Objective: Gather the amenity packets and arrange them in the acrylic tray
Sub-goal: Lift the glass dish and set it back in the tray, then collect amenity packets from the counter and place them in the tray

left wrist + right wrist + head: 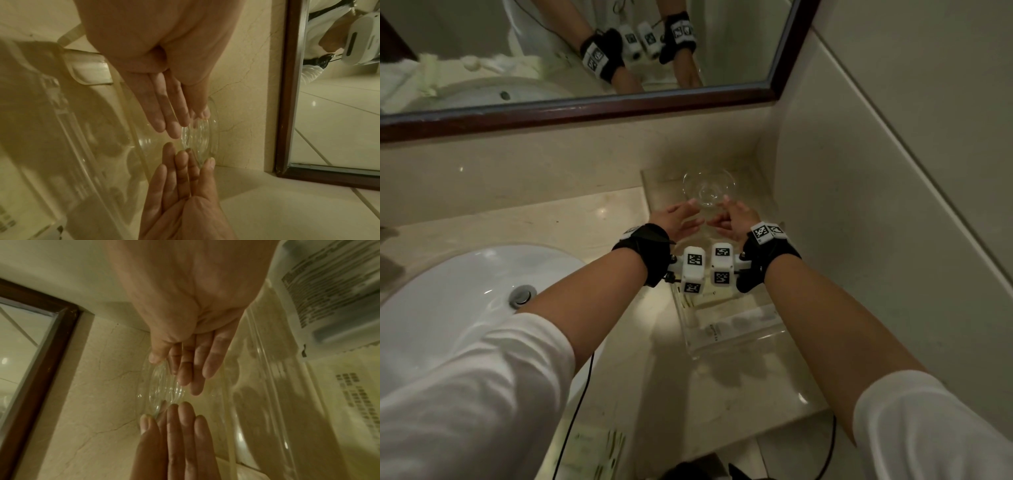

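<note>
A long clear acrylic tray (690, 337) lies on the marble counter along the right wall. A white printed amenity packet (736, 325) lies flat in its near end, seen close as the packet (329, 288) in the right wrist view. At the tray's far end stands a small clear glass dish (709, 188). My left hand (681, 219) and right hand (729, 219) flank the dish, palms facing each other and fingers straight. In the left wrist view, the thumbs of my left hand (170, 105) and right hand (185, 178) touch the dish (205, 138) at its rim. Neither hand holds a packet.
A white sink basin (465, 284) takes up the left of the counter. A dark-framed mirror (585, 109) runs along the back wall, and a tiled wall (893, 171) closes the right side. More pale packets (595, 448) lie low at the front edge. A black cable (582, 394) hangs there.
</note>
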Demonstrator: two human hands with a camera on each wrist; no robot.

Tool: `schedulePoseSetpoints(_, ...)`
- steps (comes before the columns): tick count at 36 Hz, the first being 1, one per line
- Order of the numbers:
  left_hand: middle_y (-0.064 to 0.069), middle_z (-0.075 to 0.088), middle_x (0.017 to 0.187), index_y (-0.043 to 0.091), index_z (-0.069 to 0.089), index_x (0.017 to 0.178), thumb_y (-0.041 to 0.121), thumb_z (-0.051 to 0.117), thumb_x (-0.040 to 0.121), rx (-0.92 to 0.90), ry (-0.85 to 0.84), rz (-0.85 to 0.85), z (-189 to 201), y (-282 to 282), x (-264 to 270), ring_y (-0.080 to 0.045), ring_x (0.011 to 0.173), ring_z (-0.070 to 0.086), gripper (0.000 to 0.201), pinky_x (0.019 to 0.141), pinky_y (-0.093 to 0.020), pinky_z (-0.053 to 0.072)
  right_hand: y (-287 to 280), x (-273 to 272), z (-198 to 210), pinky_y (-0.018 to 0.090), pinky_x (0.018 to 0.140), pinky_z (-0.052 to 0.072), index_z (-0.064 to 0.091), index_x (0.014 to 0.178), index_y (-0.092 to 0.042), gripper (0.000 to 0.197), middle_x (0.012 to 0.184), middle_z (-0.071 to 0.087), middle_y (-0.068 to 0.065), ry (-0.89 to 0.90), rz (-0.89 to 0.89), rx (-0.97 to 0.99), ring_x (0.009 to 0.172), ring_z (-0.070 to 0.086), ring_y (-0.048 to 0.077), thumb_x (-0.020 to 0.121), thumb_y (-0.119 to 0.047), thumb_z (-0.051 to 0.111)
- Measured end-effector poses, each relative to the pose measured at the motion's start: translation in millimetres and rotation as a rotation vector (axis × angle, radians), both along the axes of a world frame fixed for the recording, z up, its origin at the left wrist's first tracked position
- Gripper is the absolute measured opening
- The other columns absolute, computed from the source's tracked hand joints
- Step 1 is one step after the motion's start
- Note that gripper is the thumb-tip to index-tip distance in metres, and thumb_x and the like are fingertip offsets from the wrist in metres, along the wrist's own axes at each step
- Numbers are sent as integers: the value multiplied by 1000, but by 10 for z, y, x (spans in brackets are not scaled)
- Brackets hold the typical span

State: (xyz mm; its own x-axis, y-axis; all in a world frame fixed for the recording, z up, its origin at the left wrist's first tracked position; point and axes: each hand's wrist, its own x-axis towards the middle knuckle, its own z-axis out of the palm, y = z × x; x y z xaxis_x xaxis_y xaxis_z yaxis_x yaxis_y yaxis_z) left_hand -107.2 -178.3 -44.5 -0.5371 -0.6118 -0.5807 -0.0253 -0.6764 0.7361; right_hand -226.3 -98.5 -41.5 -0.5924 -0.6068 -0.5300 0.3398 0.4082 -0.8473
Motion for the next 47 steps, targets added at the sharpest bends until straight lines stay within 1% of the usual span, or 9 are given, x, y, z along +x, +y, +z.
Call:
schedulePoseSetpoints(4,-12,63,108,1,55,116,21,63,89,-3,-15,17,3,-1,-13,-22,83,66,35,69,-24,59,4,-1,-15,21,57,52,58,107,-6,34,79,64,5,6,-14,-6,68,64,14,98,-36,45)
schedulePoseSetpoints(8,-13,65,99,-3,56,116,23,62,90,-30,-33,15,-4,9,-18,-21,79,66,37,68,-23,58,18,-1,-19,17,50,52,61,110,-1,39,76,65,5,-5,-47,-15,66,65,14,96,-36,50)
schedulePoseSetpoints(12,-11,65,83,0,61,94,23,62,90,-53,-53,27,10,30,-12,-20,72,66,24,68,-24,58,28,19,-27,16,51,53,62,107,1,41,73,66,6,13,-85,-26,60,65,12,94,-37,53)
schedulePoseSetpoints(15,-11,65,79,3,61,84,26,63,89,-44,-69,68,37,30,-10,-19,67,66,23,62,-24,59,23,44,-45,17,52,53,62,104,3,47,72,67,7,36,-112,-34,58,65,12,95,-42,50)
schedulePoseSetpoints(20,-11,64,81,4,61,85,28,60,91,-36,-63,56,65,31,1,-20,71,66,25,63,-23,58,9,44,-23,17,49,52,61,100,3,60,71,66,9,6,-112,-8,61,64,15,97,-52,36)
schedulePoseSetpoints(24,-12,65,88,1,60,92,27,58,92,-31,-46,41,67,37,42,-17,70,69,25,66,-22,59,22,32,-20,19,52,52,58,82,-3,54,72,65,10,-45,-104,-29,62,65,16,97,-49,36)
schedulePoseSetpoints(33,-6,59,109,4,48,122,40,44,97,2,55,18,221,105,249,-16,93,62,44,88,-27,52,112,49,47,26,65,52,53,83,-3,42,75,63,13,-132,-174,-107,69,64,22,100,-39,38)
schedulePoseSetpoints(38,0,63,99,13,59,102,39,46,97,3,57,11,311,167,452,-13,87,62,30,84,-26,53,205,98,114,24,56,47,51,84,-5,31,69,60,10,-176,-308,-145,64,62,22,100,-29,40)
schedulePoseSetpoints(47,8,66,73,18,60,87,18,48,96,-28,-104,24,401,386,1092,-9,75,58,15,72,-21,43,463,581,334,21,50,44,55,78,-9,19,66,57,5,-182,-360,-148,59,58,17,94,-13,45)
